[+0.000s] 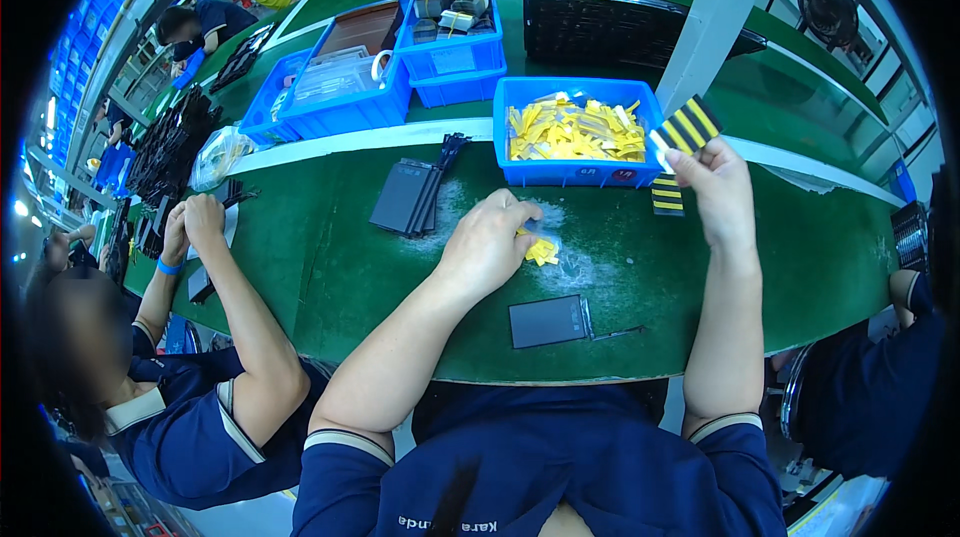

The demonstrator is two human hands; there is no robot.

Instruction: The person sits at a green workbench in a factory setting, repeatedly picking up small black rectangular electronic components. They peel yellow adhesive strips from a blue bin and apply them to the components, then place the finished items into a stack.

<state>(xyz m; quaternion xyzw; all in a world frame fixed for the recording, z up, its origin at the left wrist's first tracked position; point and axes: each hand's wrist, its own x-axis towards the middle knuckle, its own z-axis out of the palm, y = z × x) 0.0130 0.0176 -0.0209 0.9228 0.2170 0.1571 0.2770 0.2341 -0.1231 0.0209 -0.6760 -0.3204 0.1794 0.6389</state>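
Note:
My right hand (715, 182) is raised at the right of the blue bin and pinches a small sheet with black and yellow stripes (692, 124) by its pale edge. My left hand (490, 242) reaches low over the middle of the green table, its fingers closed at a small heap of yellow strips (543, 253). A bit of yellow shows between the fingertips. Nearer to me lies a flat dark grey battery-like pack (548, 323) with a thin lead at its right end. Another striped piece (667, 196) lies below the right hand, beside the bin.
A blue bin (512, 174) full of yellow strips stands ahead. Stacked dark packs (404, 199) with leads lie left of it. More blue bins (350, 109) line the shelf behind. A grey post (716, 27) rises at right. At left a co-worker's hands (195, 222) work close by.

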